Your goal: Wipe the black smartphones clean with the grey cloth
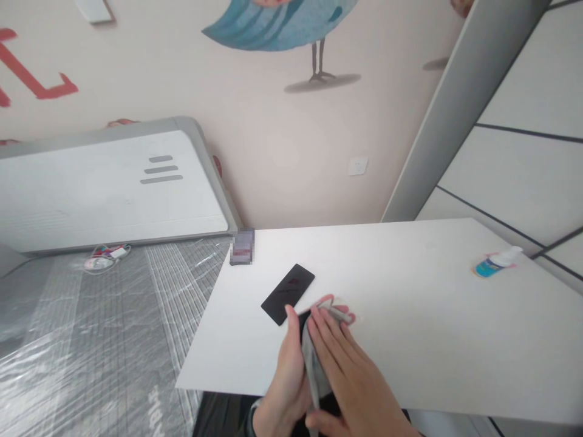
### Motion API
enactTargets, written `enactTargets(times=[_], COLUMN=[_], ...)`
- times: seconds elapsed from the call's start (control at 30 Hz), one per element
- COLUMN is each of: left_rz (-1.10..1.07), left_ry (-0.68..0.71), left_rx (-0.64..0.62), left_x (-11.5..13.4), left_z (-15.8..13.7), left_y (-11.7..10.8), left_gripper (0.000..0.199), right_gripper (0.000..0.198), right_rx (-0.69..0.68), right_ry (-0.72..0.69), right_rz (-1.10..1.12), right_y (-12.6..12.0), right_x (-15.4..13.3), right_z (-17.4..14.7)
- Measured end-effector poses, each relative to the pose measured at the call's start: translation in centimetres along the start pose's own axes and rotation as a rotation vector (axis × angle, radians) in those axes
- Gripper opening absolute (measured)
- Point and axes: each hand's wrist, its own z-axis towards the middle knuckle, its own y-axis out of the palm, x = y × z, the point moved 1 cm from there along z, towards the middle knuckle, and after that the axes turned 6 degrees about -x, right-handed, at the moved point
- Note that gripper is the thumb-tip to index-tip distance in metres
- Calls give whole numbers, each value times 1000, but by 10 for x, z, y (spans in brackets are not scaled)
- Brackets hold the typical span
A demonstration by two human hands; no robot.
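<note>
My left hand [285, 376] grips a dark flat object, mostly hidden, above the near edge of the white table [410, 291]. My right hand [348, 370] presses a grey cloth [314, 364] against that object, fingers flat over it. Just beyond my fingertips a black phone-like slab [288, 294] lies flat on the table.
A small spray bottle [496, 262] with a blue label lies on its side at the table's far right. A blurred small item [242, 246] sits at the far left corner. To the left are a plastic-wrapped mattress [91, 328], a white headboard panel [104, 188] and a cable bundle [105, 255].
</note>
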Motion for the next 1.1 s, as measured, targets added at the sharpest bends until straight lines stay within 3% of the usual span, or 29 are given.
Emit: enactTargets(times=[0.07, 0.17, 0.23, 0.37, 0.43, 0.5, 0.6, 0.77, 0.9, 0.93, 1.0, 1.1], left_rz=[-3, -4, -13, -42, -35, -25, -21, -8, 64, 86, 134, 214], left_ry=[-54, 18, 84, -8, -53, 6, 87, -67, 68, 88, 81, -20], left_rx=[0, 59, 87, 66, 61, 94, 150, 163, 186, 190, 191, 167], left_x=[-2, 11, 19, 14, 16, 23, 27, 15, 42, 50, 62, 63], left_z=[0, -1, -1, -2, -1, 0, 1, 5, 18, 21, 26, 32], left_y=[1, 0, -1, 0, 0, 0, 0, 7, 8, 7, 7, 7], left_gripper=[75, 69, 68, 75, 78, 74, 72, 69, 68, 68, 67, 63], right_gripper=[100, 68, 63, 85, 76, 65, 69, 72, 45, 36, 28, 30], right_rx=[22, 8, -27, -79, -62, -26, -12, -121, -33, -10, 60, 157], right_ry=[54, -61, -136, 25, 59, -53, -185, 12, -76, -27, 225, 683], right_rz=[33, -43, -70, 54, 58, -10, -92, 122, 313, 420, 603, 490], right_y=[2, 10, 12, 2, 1, 5, 10, -1, -15, -20, -31, -46], right_x=[0, -6, -7, -7, -11, -16, -15, -3, 8, 18, 51, 111], right_z=[3, -2, -5, 10, 14, 9, -1, 4, -18, -28, -44, -62])
